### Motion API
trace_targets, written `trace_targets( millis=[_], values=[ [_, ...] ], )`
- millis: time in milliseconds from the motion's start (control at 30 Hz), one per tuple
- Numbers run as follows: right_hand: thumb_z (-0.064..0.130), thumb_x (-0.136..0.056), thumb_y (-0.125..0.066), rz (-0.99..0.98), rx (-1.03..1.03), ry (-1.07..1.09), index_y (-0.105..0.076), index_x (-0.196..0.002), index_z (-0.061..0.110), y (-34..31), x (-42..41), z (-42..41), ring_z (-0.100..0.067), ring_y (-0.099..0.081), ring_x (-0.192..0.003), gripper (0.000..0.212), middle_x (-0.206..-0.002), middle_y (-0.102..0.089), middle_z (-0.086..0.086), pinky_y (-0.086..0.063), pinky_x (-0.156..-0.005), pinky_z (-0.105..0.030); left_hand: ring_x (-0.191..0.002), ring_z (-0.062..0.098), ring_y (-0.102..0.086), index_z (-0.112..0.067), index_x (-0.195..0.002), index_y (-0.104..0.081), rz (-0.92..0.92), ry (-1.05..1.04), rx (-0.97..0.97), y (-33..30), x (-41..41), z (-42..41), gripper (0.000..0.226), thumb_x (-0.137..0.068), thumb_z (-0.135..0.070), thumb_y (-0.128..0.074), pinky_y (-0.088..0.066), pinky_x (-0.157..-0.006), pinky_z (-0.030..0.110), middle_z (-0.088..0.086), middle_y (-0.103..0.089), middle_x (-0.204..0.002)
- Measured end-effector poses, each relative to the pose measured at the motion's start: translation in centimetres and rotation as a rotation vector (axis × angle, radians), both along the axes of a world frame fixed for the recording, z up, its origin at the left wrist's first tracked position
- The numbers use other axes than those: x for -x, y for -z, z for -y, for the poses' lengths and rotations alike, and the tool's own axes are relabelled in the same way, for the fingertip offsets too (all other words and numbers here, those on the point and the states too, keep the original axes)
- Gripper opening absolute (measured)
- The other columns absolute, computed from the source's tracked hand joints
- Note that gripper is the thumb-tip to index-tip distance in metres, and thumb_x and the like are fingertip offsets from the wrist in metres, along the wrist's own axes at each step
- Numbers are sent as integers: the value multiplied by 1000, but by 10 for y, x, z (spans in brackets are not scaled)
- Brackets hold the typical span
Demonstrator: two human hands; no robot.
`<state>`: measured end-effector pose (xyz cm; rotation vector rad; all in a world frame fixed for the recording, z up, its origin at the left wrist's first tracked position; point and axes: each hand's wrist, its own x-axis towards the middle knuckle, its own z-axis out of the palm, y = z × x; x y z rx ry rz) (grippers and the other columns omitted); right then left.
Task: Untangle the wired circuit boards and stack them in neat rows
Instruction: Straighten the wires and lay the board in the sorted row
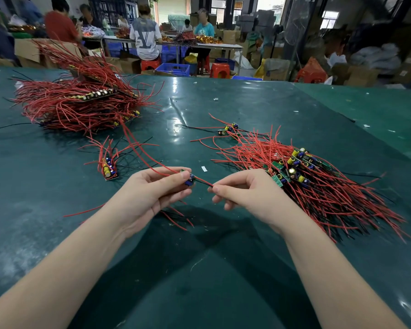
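Single head view, looking forward-down, close over green table [223, 269], workshop beyond.

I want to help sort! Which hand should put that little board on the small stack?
Probably the left hand: its fingers already hold the board, and the small stack lies on its side.
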<state>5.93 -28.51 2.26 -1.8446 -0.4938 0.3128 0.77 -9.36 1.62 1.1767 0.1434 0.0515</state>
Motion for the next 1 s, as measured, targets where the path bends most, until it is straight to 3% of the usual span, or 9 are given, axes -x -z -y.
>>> trace_targets(
  millis=[167, 333, 433, 567, 833, 1000],
  values=[
    [9, -84, -71, 47, 28, 75, -76, -73, 19, 2, -3, 2, -7, -59, -48, 15, -67, -74, -2, -50, -56, -18, -69, 10, -70, -12, -73, -79, -9, 40, -63, 1, 1, 2, 14, -62, -17, -71, -53, -60, 13, 7, -74, -78],
    [14, -84, -72, 57, 74, 117, -75, -75, 17, 7, -4, -2, -10, -62, -51, 11, -69, -74, -2, -58, -65, -31, -67, 9, -70, -12, -73, -78, -31, 30, -82, 1, 0, 2, 15, -62, -19, -72, -52, -56, 13, 7, -74, -78],
    [21, -84, -73, 46, 99, 105, -76, -75, 13, 5, -5, 0, -8, -61, -50, 13, -66, -73, 0, -53, -59, -23, -74, 9, -71, -14, -74, -79, -28, -20, -72, 1, -1, -2, 18, -60, -23, -73, -54, -59, 15, 4, -75, -82],
    [16, -85, -71, 15, 58, 34, -75, -75, 11, -1, -5, 5, -5, -58, -50, 12, -64, -73, 1, -51, -56, -17, -79, 13, -72, -10, -74, -79, -26, -22, 26, 0, -4, -6, 16, -64, -20, -71, -56, -66, 17, 5, -75, -83],
    [23, -82, -75, 34, 65, 86, -71, -61, 15, -2, -8, 8, -8, -59, -45, 23, -56, -68, -2, -50, -51, -18, -75, 9, -70, -10, -74, -79, -6, -32, 67, 0, -4, -5, 15, -65, -19, -71, -56, -67, 17, 3, -75, -81],
    [17, -86, -70, -24, -22, -26, -75, -70, 14, -8, -6, 16, -7, -60, -53, 17, -63, -71, -2, -51, -55, -17, -72, 8, -69, -10, -72, -79, 10, -88, 79, 1, -5, -7, 13, -66, -18, -71, -57, -67, 17, 3, -74, -80]
  ],
)
